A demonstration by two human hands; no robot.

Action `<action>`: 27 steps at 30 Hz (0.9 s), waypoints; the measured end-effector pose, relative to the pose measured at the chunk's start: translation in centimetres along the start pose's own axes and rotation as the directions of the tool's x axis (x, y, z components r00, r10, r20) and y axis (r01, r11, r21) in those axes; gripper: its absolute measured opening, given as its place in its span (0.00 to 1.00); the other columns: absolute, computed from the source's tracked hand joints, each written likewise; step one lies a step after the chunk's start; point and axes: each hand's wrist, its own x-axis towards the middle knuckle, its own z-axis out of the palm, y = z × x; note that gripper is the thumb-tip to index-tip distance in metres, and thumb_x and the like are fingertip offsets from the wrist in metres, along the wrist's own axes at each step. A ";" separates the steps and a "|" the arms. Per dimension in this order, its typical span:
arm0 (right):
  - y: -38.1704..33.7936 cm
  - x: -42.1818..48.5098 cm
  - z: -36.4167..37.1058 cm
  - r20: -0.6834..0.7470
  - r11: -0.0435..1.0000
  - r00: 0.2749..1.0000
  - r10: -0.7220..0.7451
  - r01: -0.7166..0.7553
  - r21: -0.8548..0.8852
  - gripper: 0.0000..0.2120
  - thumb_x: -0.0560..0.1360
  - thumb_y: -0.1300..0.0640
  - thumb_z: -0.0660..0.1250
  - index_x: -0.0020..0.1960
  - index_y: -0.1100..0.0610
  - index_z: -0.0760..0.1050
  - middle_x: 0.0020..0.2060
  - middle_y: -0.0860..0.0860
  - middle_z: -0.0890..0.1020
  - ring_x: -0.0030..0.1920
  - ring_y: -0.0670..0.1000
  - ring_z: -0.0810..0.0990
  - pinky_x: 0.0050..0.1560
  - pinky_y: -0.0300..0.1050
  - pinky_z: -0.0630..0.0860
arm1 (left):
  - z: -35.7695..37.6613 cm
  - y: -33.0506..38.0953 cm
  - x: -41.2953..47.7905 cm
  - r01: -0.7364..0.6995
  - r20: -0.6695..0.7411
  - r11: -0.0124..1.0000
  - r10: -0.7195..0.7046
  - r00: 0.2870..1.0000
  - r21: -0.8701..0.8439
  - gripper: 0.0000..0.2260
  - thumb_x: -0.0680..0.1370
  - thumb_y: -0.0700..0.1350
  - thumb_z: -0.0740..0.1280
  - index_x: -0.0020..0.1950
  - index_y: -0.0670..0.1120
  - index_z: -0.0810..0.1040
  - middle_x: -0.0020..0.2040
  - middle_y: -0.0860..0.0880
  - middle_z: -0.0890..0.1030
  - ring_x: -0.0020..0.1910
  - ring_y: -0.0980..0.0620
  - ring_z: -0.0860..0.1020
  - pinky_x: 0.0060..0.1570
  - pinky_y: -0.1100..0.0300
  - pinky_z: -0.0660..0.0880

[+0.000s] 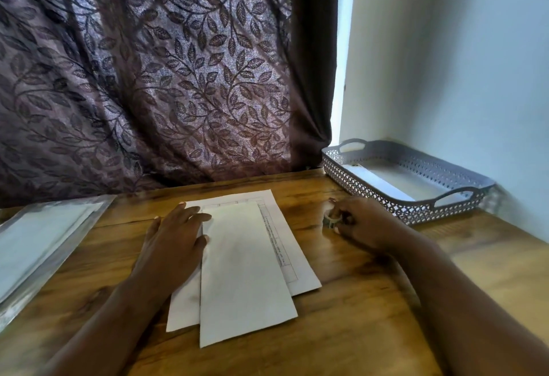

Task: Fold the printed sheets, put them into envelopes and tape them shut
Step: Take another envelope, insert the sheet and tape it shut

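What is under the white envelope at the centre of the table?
A printed sheet: its top, right strip and lower left corner show. The envelope and left hand cover the rest.

A plain white envelope (248, 271) is lying lengthwise atop a printed sheet (300, 259) at the surface's middle. A tape roll (329, 221) is sitting just right of them; sleeved envelopes (41, 242) are resting along the left edge.

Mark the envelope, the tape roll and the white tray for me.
envelope (246, 274): head view, middle of its blank top face.
tape roll (329, 221): head view, its exposed outer rim.
white tray (365, 191): head view, its lattice near wall.
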 end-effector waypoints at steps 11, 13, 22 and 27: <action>-7.4 -0.3 2.2 -0.072 0.800 0.997 -0.004 0.046 0.598 0.01 0.74 0.56 0.74 0.43 0.52 0.82 0.41 0.48 0.85 0.44 0.51 0.83 0.49 0.54 0.81 | -2.1 4.1 -0.4 -0.088 -0.137 0.954 0.050 0.989 -0.286 0.15 0.80 0.46 0.69 0.66 0.53 0.77 0.68 0.53 0.77 0.67 0.51 0.73 0.68 0.48 0.70; -8.5 -0.4 2.4 -0.056 0.695 0.998 -0.022 0.056 0.717 0.02 0.74 0.62 0.73 0.43 0.56 0.83 0.43 0.52 0.86 0.47 0.54 0.84 0.54 0.57 0.82 | -2.4 5.2 -0.6 -0.108 -0.163 0.921 0.049 0.985 -0.375 0.13 0.80 0.46 0.68 0.65 0.52 0.78 0.65 0.56 0.78 0.63 0.59 0.73 0.65 0.59 0.70; -9.0 -0.2 3.1 -0.054 0.431 0.995 -0.080 0.084 0.898 0.08 0.73 0.71 0.71 0.41 0.60 0.82 0.47 0.60 0.85 0.53 0.64 0.83 0.56 0.61 0.80 | -2.2 6.7 -0.9 -0.114 -0.099 0.767 0.067 0.993 -0.631 0.12 0.80 0.46 0.67 0.63 0.58 0.77 0.55 0.62 0.81 0.55 0.67 0.78 0.52 0.72 0.75; -9.1 -0.1 3.4 -0.094 0.455 0.992 -0.089 0.124 0.882 0.03 0.67 0.61 0.75 0.39 0.58 0.83 0.45 0.65 0.83 0.49 0.68 0.81 0.53 0.61 0.77 | -2.0 7.2 -1.1 -0.194 -0.152 0.782 0.128 0.980 -0.593 0.15 0.79 0.47 0.70 0.66 0.53 0.77 0.56 0.63 0.80 0.56 0.67 0.78 0.53 0.73 0.75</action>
